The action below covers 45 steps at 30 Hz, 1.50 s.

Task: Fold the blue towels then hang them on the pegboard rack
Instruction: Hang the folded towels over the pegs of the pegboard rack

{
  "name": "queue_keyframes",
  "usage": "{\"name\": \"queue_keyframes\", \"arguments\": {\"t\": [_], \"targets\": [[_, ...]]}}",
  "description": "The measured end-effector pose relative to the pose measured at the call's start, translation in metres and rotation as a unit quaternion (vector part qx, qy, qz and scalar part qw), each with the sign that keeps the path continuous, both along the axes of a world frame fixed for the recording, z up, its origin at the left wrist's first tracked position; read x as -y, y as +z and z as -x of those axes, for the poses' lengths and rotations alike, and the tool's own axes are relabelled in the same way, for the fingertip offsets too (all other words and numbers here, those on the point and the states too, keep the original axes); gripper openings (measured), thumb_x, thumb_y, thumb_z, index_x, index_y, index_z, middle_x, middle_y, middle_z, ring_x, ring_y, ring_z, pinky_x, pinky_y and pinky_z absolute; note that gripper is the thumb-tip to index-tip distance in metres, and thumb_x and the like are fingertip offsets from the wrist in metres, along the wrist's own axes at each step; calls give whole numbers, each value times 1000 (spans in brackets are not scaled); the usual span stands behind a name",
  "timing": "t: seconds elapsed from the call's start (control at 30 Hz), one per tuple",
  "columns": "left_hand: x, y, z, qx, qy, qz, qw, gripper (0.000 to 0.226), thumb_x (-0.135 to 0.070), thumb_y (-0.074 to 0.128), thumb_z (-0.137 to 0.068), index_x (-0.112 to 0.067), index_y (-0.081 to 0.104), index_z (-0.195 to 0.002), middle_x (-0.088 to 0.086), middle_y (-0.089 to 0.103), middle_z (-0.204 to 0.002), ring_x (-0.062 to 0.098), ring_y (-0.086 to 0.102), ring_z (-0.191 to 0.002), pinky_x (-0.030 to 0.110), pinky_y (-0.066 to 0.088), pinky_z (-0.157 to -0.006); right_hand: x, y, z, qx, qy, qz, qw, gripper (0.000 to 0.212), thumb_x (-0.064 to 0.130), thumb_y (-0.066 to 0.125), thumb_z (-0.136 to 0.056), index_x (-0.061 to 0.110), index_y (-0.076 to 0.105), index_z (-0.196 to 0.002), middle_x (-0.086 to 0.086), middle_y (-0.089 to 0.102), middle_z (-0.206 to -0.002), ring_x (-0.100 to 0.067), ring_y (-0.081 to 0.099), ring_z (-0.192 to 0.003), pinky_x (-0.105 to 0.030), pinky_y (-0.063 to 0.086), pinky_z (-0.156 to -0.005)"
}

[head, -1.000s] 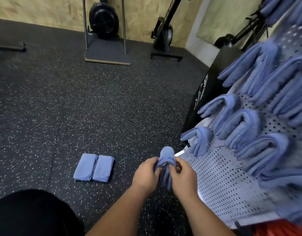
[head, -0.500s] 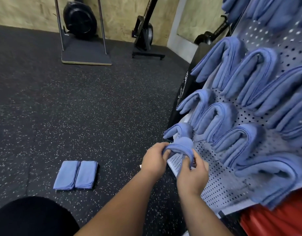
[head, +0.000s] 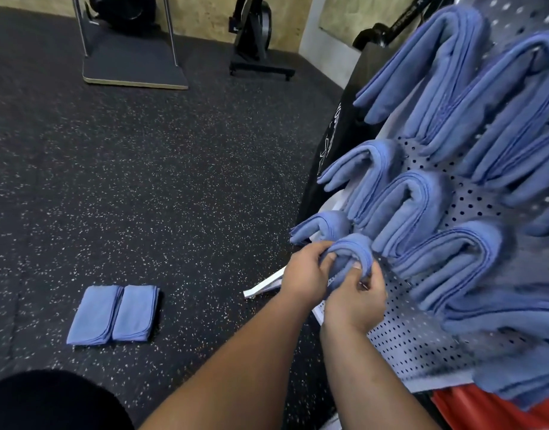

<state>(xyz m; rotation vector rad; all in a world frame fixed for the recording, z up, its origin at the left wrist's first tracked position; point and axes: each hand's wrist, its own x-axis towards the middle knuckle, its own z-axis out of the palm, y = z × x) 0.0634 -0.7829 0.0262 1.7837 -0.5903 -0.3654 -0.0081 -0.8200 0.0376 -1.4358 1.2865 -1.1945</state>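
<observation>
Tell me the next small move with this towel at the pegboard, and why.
Probably seat the towel fully on the pegboard, then let go: left hand and right hand both pinch it, arched over, just below the hung towels.

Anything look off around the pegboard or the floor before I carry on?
Nothing stands out. The hung towels drape neatly on the pegboard; the left hand and right hand grip one more towel there. Two folded towels lie side by side on the floor.
</observation>
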Motion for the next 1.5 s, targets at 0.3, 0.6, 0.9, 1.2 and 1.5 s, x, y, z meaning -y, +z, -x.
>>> {"name": "queue_keyframes", "arguments": {"t": [0.3, 0.6, 0.9, 1.2, 1.5], "targets": [[31, -16, 1, -42, -18, 2, 999, 24, -22, 59, -104, -24, 74, -123, 0, 78, -104, 17, 70, -95, 32, 54, -88, 26, -19, -3, -42, -11, -7, 999, 41, 42, 60, -96, 41, 66, -137, 4, 76, -101, -18, 72, -88, -41, 61, -88], [48, -34, 0, -115, -2, -35, 993, 22, -34, 63, -103, -28, 74, -121, -1, 78, -102, 21, 71, -97, 35, 55, -90, 36, -24, -8, -39, -2, -7, 999, 43, 33, 66, -100, 39, 64, -142, -4, 72, -108, -18, 70, -91, -24, 44, -79], [19, -52, 2, -92, -23, -164, 982, 23, -47, 65, -100, -36, 75, -117, -4, 76, -111, 20, 69, -108, 35, 55, -92, 28, -14, -2, -75, 10, 4, 997, 45, 34, 67, -100, 36, 62, -145, -3, 72, -105, -11, 58, -86, -20, 39, -81], [-52, -67, 12, -64, -54, -292, 953, 26, -43, 62, -100, -34, 70, -123, -6, 75, -119, 21, 68, -110, 34, 55, -96, -5, -10, 7, -78, 47, -14, 996, 51, 34, 70, -100, 38, 56, -148, -10, 57, -127, -24, 66, -97, -35, 52, -88], [-150, -73, 4, -65, 1, -336, 940, 28, -39, 60, -103, -32, 67, -129, -4, 72, -119, 21, 67, -110, 36, 56, -95, -60, -8, -12, -97, 118, -29, 988, 52, 36, 70, -98, 44, 52, -146, -5, 61, -126, -28, 69, -93, -48, 58, -91]]}}
